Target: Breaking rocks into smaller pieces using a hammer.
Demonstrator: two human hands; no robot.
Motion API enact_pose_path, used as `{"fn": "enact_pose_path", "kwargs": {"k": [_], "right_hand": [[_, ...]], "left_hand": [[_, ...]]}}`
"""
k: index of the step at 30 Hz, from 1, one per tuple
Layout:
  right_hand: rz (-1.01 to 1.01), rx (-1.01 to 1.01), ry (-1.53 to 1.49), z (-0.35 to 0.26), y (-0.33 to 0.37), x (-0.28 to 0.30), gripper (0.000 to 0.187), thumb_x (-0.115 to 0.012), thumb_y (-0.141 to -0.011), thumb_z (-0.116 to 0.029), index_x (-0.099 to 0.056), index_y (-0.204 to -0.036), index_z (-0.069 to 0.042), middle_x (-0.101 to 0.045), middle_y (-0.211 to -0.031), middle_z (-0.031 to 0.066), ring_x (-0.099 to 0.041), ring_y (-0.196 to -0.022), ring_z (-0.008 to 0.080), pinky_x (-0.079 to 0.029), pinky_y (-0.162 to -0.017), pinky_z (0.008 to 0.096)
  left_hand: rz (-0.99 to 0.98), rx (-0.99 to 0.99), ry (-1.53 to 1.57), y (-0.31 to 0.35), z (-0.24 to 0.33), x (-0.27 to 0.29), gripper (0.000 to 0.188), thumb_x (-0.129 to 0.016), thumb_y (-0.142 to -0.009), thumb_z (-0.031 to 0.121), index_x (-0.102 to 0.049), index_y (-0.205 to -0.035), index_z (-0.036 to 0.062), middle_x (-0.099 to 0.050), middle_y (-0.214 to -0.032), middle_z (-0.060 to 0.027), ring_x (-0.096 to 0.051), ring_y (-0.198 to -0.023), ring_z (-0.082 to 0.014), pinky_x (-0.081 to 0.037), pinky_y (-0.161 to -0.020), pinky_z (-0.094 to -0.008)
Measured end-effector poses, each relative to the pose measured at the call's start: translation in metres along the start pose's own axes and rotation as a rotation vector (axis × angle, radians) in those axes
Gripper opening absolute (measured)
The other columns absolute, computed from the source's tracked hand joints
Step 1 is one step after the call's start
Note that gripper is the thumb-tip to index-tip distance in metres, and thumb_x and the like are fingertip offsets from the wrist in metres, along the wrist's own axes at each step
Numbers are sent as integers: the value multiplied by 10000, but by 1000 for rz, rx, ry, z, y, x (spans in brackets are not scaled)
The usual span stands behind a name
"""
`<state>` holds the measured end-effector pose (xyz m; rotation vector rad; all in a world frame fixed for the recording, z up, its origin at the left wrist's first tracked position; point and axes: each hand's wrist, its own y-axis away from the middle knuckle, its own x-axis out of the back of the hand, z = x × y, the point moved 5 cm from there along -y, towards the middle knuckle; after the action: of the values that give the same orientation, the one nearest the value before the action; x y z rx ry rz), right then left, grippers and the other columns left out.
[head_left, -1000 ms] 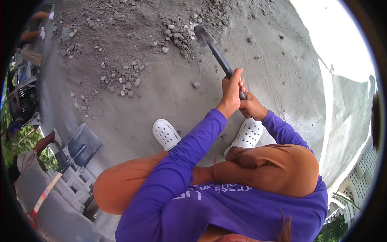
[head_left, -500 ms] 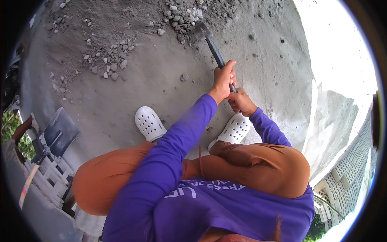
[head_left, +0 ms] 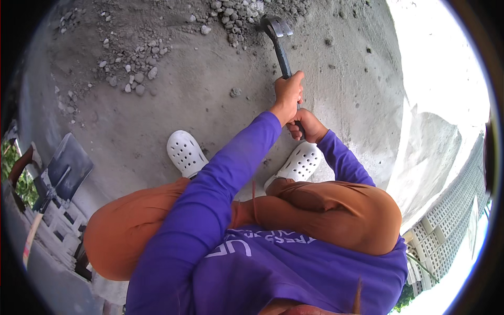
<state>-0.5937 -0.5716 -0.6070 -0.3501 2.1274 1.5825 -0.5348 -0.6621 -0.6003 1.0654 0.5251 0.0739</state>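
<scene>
The person is gripping the hammer (head_left: pixel 279 44) with both hands, left hand (head_left: pixel 288 95) above right hand (head_left: pixel 308 125). Its head is now landing closer on the far rubble pile (head_left: pixel 239 13), so the chipping's going on.

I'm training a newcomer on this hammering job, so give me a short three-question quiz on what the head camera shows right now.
1. True or false: both hands grip the hammer handle.
2. Which hand sits higher on the handle: A) left hand B) right hand?
3. What lies on the concrete ground beside the hammer head?

Key:
1. True.
2. A; the left hand grips nearer the head, the right hand holds the handle's end.
3. A pile of broken stones, with another scatter of small stones further left.
</scene>
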Motion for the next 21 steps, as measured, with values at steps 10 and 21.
{"fn": "enact_pose_path", "kwargs": {"k": [10, 21], "right_hand": [[607, 628, 522, -24, 28, 11, 231, -603, -767, -170, -568, -697, 47, -578, -586, 69, -512, -532, 105, -406, -467, 297], [535, 167, 477, -20, -11, 9, 286, -549, -795, -229, -542, -651, 19, -550, -567, 77, -437, -353, 165, -346, -327, 334]], "left_hand": [[-32, -253, -69, 26, 11, -28, 350, -606, -759, 165, -403, -490, 70, -397, -455, 35, -342, -378, -59, -281, -363, -288], [18, -52, 23, -15, 12, 5, 322, -631, -731, 235, -365, -573, 147, -363, -473, 39, -329, -376, -75, -294, -388, -273]]}}
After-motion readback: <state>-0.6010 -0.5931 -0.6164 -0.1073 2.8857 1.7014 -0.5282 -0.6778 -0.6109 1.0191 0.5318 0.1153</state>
